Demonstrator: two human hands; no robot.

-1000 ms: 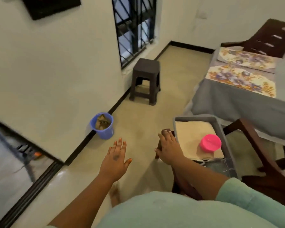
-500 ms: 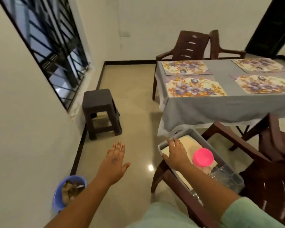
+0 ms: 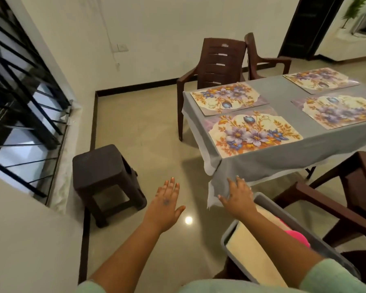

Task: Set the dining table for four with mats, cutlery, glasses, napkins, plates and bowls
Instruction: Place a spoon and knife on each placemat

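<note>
Floral mats (image 3: 255, 133), four, on grey table (image 3: 283, 98); left hand (image 3: 165, 205), right hand (image 3: 239, 196) flat, empty.

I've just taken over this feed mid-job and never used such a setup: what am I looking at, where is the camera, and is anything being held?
There is one camera, worn on a person's head and looking down past their arms. No robot is involved. The left hand hangs open over the floor. The right hand, also open, reaches above a grey bin with a cream cloth inside. Neither hand holds anything. The table carries four flowered mats on a grey tablecloth.
</note>
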